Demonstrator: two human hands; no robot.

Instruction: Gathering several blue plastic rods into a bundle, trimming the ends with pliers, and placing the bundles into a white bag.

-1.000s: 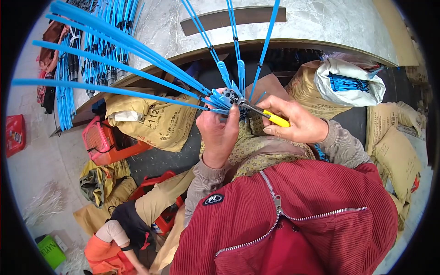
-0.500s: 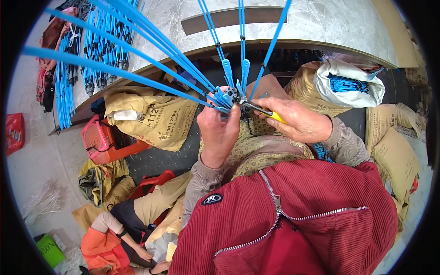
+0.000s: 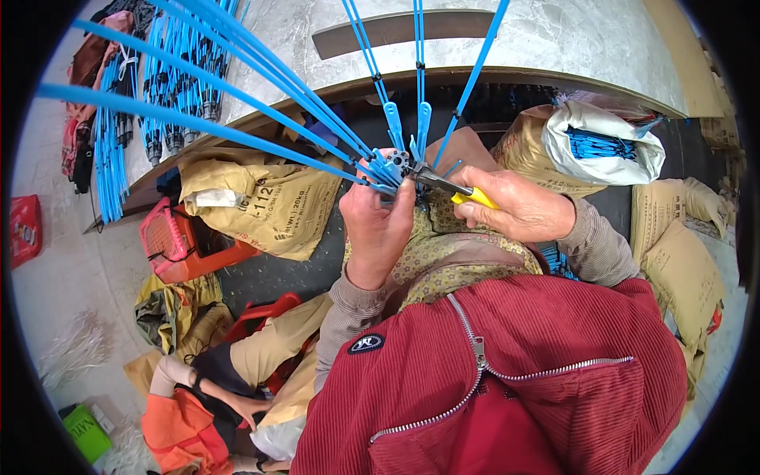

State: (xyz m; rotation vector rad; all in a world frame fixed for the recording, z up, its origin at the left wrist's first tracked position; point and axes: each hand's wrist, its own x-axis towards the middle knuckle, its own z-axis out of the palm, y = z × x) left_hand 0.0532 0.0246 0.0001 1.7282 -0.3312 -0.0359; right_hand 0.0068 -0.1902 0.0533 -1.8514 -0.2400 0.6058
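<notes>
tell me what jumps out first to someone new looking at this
A fan of long bright blue rods spreads up and left from a hub at centre, gripped by the left hand. The right hand holds a yellow-handled tool against that hub. Below, a red corduroy jacket fills the lower frame, and tan sacks lie left of the hands.

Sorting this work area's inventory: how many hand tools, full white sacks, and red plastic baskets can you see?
Yellow-handled pliers, in the right hand: 1
White sack of blue strips: 1
Red plastic basket: 1
Total: 3
</notes>
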